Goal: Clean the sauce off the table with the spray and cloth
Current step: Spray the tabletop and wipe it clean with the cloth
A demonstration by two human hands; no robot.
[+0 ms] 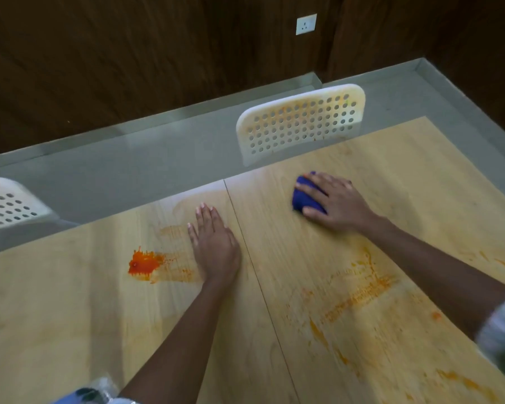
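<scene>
A pale wooden table (70,330) filled the lower view, a thin seam running down it from the far edge toward the near edge; behind it stood a dark wood-panelled wall (129,53) with a white socket (306,24); a white perforated chair (301,121) stood at the far edge, and a second chair (6,202) showed at the left; orange sauce smears (359,295) streaked the table right of the seam, under and near the right forearm; a thicker red-orange sauce blob (143,262) lay left of the seam, just beside the left hand (213,246), with a faint wiped film between them; the left hand lay flat on the table, fingers straight and close together, holding nothing; the right hand (333,202) pressed down on a bunched blue cloth (303,198) near the far edge, right of the seam, fingers spread over it and curled round its edges; the cloth touched the table; the bottom-edge and right-edge items were too blurred to tell.
</scene>
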